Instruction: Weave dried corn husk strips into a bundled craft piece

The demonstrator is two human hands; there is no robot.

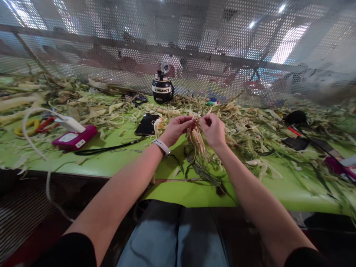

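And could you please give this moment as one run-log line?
left hand: pinching pale strands | right hand: pinching same strands | surface: green table | beyond: black jug

Plant bundle [197,141] sat between left hand [178,129] and right hand [214,129], over table [94,163]. Phone [144,125] lay left of bundle, socket box [71,142] farther left. Jug [162,89] stood behind phone, before mesh screen [211,29].
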